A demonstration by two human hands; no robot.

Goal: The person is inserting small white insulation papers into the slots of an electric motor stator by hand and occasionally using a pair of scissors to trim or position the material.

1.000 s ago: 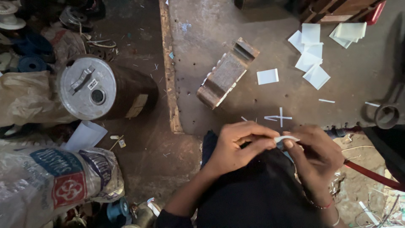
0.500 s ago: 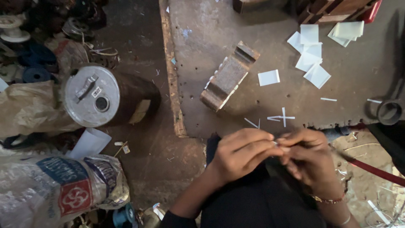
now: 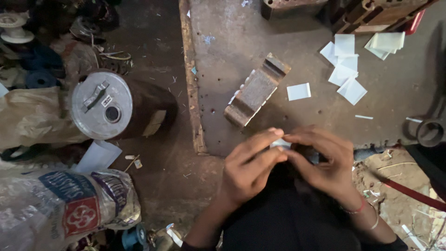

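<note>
Bare forearms, red thread bracelet on right wrist, dark clothing

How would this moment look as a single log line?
left hand: pinching small white piece | right hand: pinching same piece | metal block: on slab beyond hands | white paper squares: scattered, untouched

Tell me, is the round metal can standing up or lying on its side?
Standing up, seen from above. The round metal can shows its flat grey lid with a handle and a small hole, and its dark side reaches down to the dirty floor.
</note>
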